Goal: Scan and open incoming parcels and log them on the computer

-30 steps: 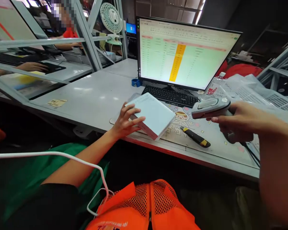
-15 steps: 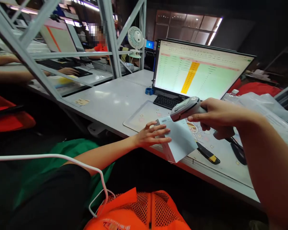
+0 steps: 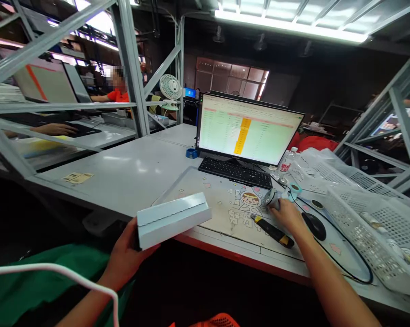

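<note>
A light-blue, nearly white cardboard box (image 3: 174,220) is in my left hand (image 3: 126,252), whose fingers are closed around its left end. The box is tilted over the desk's front edge, a perforated line running along its upper side. My right hand (image 3: 288,215) grips a grey barcode scanner (image 3: 272,199) low over the printed desk mat (image 3: 214,206); some of its fingers are hidden. Just in front of that hand lies a black and yellow utility knife (image 3: 273,230). To its right is a black mouse (image 3: 313,226).
A monitor (image 3: 221,129) stands behind a black keyboard (image 3: 235,171), with a blue tape roll (image 3: 191,153) at its left. White plastic baskets (image 3: 364,240) line the right side, near a bottle (image 3: 286,161). Beyond the metal frame (image 3: 126,59), another person's hand (image 3: 56,130) rests by a mouse pad.
My left hand has brought the box left and turned it, so its barcode label no longer shows. The scanner has moved off the box and down to the mat, still in my right hand.
</note>
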Motion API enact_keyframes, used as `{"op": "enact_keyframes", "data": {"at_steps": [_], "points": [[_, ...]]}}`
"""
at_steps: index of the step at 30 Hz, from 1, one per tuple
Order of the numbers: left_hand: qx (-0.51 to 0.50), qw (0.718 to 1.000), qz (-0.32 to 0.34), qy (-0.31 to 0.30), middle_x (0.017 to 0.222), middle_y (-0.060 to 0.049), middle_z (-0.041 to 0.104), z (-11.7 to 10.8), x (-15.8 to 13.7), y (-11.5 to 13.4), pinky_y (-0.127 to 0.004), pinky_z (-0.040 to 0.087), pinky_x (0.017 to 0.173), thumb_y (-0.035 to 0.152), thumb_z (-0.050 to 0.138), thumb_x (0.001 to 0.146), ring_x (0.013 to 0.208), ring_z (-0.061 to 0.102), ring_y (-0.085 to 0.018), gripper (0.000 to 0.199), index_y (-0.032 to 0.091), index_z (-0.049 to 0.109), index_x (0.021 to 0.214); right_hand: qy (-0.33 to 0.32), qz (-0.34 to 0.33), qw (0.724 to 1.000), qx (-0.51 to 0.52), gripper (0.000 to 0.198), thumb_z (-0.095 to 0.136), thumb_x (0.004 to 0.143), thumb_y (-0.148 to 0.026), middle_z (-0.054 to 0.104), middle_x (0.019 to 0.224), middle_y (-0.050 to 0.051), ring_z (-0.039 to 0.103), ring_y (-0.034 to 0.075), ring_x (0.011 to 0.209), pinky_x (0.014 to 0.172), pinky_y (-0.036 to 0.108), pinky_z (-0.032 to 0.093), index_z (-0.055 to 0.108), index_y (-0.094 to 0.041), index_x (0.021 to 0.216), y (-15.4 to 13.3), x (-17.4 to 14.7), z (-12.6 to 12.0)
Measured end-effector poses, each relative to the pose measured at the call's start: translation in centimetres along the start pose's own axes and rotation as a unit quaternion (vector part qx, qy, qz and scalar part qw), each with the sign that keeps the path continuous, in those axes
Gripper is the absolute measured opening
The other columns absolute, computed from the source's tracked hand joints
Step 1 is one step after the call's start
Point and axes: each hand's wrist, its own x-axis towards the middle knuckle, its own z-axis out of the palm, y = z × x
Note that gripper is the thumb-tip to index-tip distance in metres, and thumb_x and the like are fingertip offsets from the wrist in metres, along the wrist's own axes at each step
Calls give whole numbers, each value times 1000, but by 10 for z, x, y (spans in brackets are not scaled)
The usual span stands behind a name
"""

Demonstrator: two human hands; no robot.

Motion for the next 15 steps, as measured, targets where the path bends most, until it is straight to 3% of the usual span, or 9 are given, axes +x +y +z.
{"op": "enact_keyframes", "data": {"at_steps": [3,5,8,10,11,13,15], "points": [[-53,996,-67,-29,109,-12,81,4,-11,0,-41,70,80,84,84,73,97,80,-34,86,19,73,129,26,16,998,46,52,60,103,-38,65,146,29,65,41,133,109,50,51,64,-4,143,1,-23,6],[-77,992,-66,-73,112,-13,82,15,-11,10,-42,70,83,85,85,72,101,80,-36,88,19,74,130,42,-54,986,150,66,66,100,-44,61,154,26,61,40,139,114,52,50,56,-9,156,-6,-53,-9],[-99,981,-4,-170,130,-15,79,42,-1,40,-47,66,100,81,86,73,117,77,-38,91,20,73,139,-55,-200,922,326,105,85,83,-65,64,150,16,70,31,119,99,44,60,41,-26,170,-25,-115,-42],[-108,962,63,-244,139,-14,75,66,8,66,-48,63,108,78,86,76,125,74,-38,88,23,71,143,-92,-233,898,363,124,96,67,-68,65,148,14,70,30,117,98,41,60,40,-27,170,-36,-156,-61],[-116,949,94,-278,141,-14,74,79,11,77,-47,62,109,77,84,79,126,74,-37,86,24,71,145,-82,-226,898,367,123,99,64,-66,67,144,14,70,30,118,99,40,59,46,-24,166,-39,-172,-69],[-136,925,146,-323,145,-14,72,102,16,93,-45,62,108,75,79,87,127,73,-36,82,26,66,151,-37,-182,908,375,101,97,66,-63,73,127,12,70,29,110,98,38,58,61,-19,149,-32,-194,-78],[-148,911,181,-339,154,-14,66,122,22,94,-46,62,108,72,72,95,128,72,-35,79,27,57,159,34,-91,908,407,81,95,68,-64,74,106,6,69,25,96,88,36,58,70,-17,129,-2,-211,-82]]}}
